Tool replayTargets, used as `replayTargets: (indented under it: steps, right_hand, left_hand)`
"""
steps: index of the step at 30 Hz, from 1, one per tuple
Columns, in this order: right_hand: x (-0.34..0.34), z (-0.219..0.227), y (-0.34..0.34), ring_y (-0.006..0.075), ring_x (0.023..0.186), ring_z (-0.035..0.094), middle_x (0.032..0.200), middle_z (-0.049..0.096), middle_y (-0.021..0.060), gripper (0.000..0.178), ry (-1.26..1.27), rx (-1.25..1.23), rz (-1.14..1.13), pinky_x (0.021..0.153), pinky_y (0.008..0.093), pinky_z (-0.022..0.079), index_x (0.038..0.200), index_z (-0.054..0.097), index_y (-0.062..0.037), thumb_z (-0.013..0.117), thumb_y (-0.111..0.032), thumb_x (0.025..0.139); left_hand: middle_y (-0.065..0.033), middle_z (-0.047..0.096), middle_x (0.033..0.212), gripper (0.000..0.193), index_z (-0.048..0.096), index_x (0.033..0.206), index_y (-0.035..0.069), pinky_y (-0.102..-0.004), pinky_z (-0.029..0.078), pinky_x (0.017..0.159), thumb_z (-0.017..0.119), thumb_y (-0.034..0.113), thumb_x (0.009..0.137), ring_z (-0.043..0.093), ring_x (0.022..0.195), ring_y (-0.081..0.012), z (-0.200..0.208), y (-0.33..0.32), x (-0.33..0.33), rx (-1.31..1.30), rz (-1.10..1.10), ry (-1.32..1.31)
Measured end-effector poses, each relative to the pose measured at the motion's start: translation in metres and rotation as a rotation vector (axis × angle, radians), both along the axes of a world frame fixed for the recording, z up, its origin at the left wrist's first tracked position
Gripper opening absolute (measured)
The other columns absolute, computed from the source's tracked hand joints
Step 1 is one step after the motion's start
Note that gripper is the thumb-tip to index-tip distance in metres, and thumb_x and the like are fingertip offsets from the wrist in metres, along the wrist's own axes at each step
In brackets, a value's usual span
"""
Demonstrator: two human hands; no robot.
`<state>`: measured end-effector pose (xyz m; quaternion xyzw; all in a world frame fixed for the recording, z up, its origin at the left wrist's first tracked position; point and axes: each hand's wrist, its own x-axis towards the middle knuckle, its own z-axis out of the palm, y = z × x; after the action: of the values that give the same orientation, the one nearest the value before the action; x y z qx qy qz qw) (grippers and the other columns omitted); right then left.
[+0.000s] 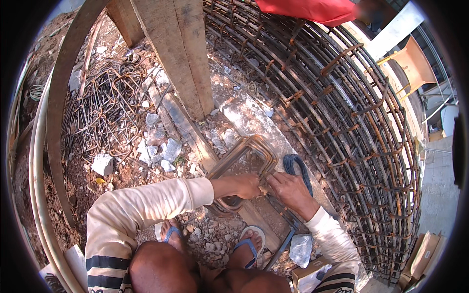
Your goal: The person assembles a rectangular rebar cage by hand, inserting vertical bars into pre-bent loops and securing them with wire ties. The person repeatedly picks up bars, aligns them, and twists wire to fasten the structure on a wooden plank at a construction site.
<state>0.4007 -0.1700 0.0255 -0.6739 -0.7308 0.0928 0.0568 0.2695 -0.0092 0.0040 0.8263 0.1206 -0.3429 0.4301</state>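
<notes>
A bundle of rusty rectangular rebar stirrups (263, 147) stands tilted between my arms, in front of my feet. My left hand (244, 186) reaches across it, closed around the bars on its right side. Right beside it, my right hand (293, 193) has its fingers pressed together against the same side of the bundle. Whatever lies between those fingertips is hidden. A coil of dark tie wire (304, 168) rests just beyond my right hand. Below that hand a thin dark steel bar (279, 253) slants down toward the ground.
A long curved rebar cage (337, 112) fills the right side. Loose stirrups (107, 105) lie heaped at the left among broken stones (170, 149). A wooden post (178, 58) rises ahead. A pale rock (301, 250) and a cardboard box (311, 273) sit near my right forearm.
</notes>
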Motion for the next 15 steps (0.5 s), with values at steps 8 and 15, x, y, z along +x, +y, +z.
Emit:
replayTargets:
  steps: [8, 15]
  right_hand:
    - [-0.01, -0.003, 0.003, 0.0281, 0.073, 0.069, 0.087, 0.064, 0.0124, 0.02, -0.203, -0.007, 0.072, 0.059, 0.0381, 0.056, 0.102, 0.06, 0.0001, 0.062, -0.01, 0.085]
    - [-0.006, -0.003, 0.023, 0.0203, 0.051, 0.064, 0.065, 0.063, 0.0149, 0.015, 1.138, -0.409, -0.918, 0.05, 0.0345, 0.052, 0.095, 0.061, 0.0047, 0.065, -0.009, 0.095]
  left_hand:
    - [-0.0335, 0.064, 0.124, 0.064, 0.042, 0.134, -0.015, -0.0471, 0.051, 0.097, 0.06, 0.031, 0.093, 0.064, 0.117, -0.0429, -0.001, 0.0, 0.001, 0.029, 0.0, 0.014]
    - [-0.0311, 0.064, 0.126, 0.052, 0.058, 0.124, -0.012, -0.0463, 0.051, 0.098, 0.061, 0.03, 0.093, 0.064, 0.117, -0.0425, -0.004, -0.002, -0.001, 0.0, 0.039, -0.019]
